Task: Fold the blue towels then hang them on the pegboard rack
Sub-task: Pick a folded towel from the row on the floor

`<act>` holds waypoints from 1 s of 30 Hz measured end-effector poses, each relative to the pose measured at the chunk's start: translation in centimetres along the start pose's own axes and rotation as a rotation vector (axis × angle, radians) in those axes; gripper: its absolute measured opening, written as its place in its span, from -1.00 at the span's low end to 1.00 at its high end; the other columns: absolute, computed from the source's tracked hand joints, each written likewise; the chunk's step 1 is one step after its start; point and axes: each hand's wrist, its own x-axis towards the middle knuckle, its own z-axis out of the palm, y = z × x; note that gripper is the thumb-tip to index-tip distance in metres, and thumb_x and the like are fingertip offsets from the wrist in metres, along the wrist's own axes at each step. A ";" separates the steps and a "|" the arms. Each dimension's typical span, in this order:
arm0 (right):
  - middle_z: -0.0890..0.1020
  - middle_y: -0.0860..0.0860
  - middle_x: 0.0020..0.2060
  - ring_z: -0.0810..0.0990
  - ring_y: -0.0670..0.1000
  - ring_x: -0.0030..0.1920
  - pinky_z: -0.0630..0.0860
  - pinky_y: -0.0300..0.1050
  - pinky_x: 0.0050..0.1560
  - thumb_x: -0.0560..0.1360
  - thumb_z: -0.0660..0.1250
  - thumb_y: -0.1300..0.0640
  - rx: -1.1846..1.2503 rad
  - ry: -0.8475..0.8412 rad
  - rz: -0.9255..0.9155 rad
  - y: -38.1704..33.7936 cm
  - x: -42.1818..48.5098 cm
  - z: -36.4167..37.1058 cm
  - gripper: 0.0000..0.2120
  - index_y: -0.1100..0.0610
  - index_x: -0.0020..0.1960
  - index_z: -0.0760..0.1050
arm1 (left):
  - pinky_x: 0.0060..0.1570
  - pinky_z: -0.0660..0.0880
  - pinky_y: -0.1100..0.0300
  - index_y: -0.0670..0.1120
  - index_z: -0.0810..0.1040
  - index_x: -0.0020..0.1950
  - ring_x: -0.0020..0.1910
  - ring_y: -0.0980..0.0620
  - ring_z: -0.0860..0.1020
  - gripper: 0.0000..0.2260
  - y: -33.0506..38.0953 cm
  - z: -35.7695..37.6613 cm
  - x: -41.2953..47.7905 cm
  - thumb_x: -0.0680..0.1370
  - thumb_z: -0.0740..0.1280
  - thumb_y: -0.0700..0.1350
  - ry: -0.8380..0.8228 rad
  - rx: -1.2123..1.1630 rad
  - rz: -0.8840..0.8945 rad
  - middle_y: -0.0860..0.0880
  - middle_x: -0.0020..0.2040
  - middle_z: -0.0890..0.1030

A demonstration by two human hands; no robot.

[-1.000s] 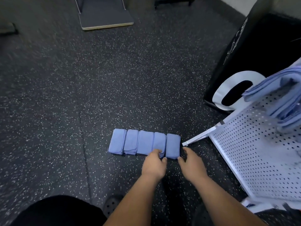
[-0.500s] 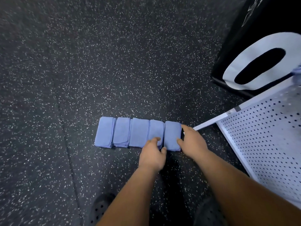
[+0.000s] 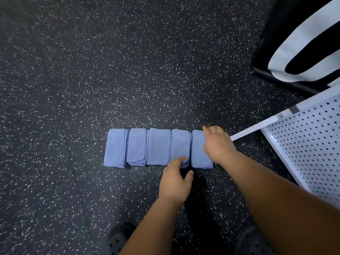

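Note:
Several folded blue towels lie side by side in a row on the dark speckled floor. My right hand grips the rightmost towel along its right edge, thumb on top and fingers curled over its far corner. My left hand touches the near end of the towel beside it with its fingertips, thumb spread apart on the floor side. The white pegboard rack stands at the right; only its lower part and a foot bar show.
A black box with a white and black logo stands at the far right, behind the rack. My dark perforated shoes show at the bottom edge. Speckled rubber floor stretches to the left and beyond the towels.
The view has dropped closer to the floor, so the hung towels on the rack are out of frame. My right hand has slid further along the rightmost towel's right edge.

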 end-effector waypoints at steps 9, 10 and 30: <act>0.50 0.07 0.19 0.42 0.13 0.24 0.51 0.07 0.25 0.55 0.45 0.06 0.090 0.105 0.012 0.5 -3.0 0.3 -0.66 0.08 0.26 0.44 | 0.49 0.35 0.14 0.04 0.46 0.55 0.46 0.06 0.43 -0.53 0.0 0.0 -1.1 0.64 0.41 0.00 0.000 0.061 0.013 0.08 0.46 0.50; 0.54 0.09 0.16 0.47 0.13 0.19 0.53 0.08 0.21 0.57 0.43 0.06 0.156 0.076 0.016 0.5 -3.9 -0.2 -0.69 0.08 0.23 0.41 | 0.47 0.36 0.13 0.03 0.46 0.54 0.44 0.05 0.45 -0.53 0.5 0.0 -1.5 0.63 0.41 0.00 -0.010 0.071 0.022 0.08 0.44 0.52; 0.62 -0.24 0.04 0.59 -0.27 0.03 0.39 -0.52 -0.12 0.52 0.54 0.05 1.042 0.304 0.155 0.3 -25.2 -11.5 -0.73 -0.10 0.12 0.52 | 0.51 0.38 0.09 0.03 0.25 0.67 0.49 0.09 0.44 -0.32 12.2 -3.4 -14.8 0.60 0.47 -0.08 -0.116 0.070 0.350 0.08 0.53 0.43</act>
